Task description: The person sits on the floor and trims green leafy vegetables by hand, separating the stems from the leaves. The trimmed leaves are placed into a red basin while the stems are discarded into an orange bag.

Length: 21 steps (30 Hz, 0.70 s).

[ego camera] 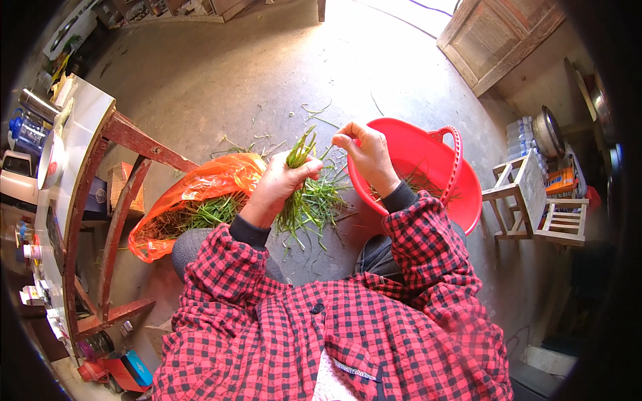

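A bunch of long, thin green leafy stems (291, 205) is gripped in my left hand (281, 180), tops poking up past the thumb and the rest hanging below. To its right, my right hand (368, 155) is raised with thumb and forefinger pinched together; whether a thin strand lies between the fingertips is not clear. Loose greens (326, 200) are spread on the floor under the bunch. At the left, an orange plastic bag (215, 173) lies open, with more greens and brown roots inside. Behind my right wrist stands a red plastic basket (466, 200) holding some green bits.
A table with red wooden legs (108, 210) stands close on the left, carrying a bowl (50, 160) and jars. Small wooden stools (526, 200) are at the right. A wooden door (501, 40) stands at the upper right. Stray stems (321, 118) dot the concrete floor.
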Motion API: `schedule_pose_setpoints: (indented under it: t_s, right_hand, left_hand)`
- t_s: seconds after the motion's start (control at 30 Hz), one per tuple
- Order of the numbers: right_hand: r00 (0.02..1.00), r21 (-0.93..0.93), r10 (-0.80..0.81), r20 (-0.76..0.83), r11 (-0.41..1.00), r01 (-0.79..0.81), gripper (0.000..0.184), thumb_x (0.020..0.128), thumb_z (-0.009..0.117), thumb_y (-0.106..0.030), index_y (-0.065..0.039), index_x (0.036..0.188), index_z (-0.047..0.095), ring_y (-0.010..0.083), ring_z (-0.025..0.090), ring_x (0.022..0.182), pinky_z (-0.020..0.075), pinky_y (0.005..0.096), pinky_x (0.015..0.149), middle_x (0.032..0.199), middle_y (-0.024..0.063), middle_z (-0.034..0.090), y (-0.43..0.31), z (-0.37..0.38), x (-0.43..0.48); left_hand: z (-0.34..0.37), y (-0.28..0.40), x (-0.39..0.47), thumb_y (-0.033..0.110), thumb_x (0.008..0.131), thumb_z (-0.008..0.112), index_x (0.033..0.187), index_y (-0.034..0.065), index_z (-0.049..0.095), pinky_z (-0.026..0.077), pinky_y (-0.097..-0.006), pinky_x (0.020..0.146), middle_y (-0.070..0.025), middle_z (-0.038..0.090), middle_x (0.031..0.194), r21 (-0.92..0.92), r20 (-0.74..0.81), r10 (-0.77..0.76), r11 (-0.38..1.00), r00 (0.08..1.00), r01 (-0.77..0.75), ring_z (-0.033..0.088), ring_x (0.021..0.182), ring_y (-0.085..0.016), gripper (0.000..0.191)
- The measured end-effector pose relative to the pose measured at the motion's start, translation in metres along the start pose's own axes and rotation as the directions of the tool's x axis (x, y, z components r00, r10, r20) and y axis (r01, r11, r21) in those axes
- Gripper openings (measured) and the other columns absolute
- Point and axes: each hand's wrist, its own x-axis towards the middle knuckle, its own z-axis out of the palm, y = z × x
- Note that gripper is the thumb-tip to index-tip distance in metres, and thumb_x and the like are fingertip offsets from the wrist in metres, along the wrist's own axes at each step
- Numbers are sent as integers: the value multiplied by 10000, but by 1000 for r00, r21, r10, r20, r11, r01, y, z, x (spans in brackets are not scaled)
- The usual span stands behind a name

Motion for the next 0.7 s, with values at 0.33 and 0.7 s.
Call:
schedule_pose_setpoints:
  t_s: [0.33,0.7]
  right_hand:
    - [956,533,222,190,795,-290,233,895,558,-206,22,869,601,118,601,705,474,246,684,758,82,648,14,-14,7]
    - [992,-410,-126,30,903,127,147,831,595,-230,-102,762,577,224,576,556,439,350,666,576,16,600,8,-6,3]
  left_hand:
    - [-4,-2,0,225,775,683,845,66,603,320,-194,493,18,596,682,11,7,24,1000,1000,-24,447,548,-33,190]
    - [0,-2,1,224,771,688,843,66,603,329,-194,496,24,590,673,1,-22,9,1000,1000,-9,447,539,-33,194]
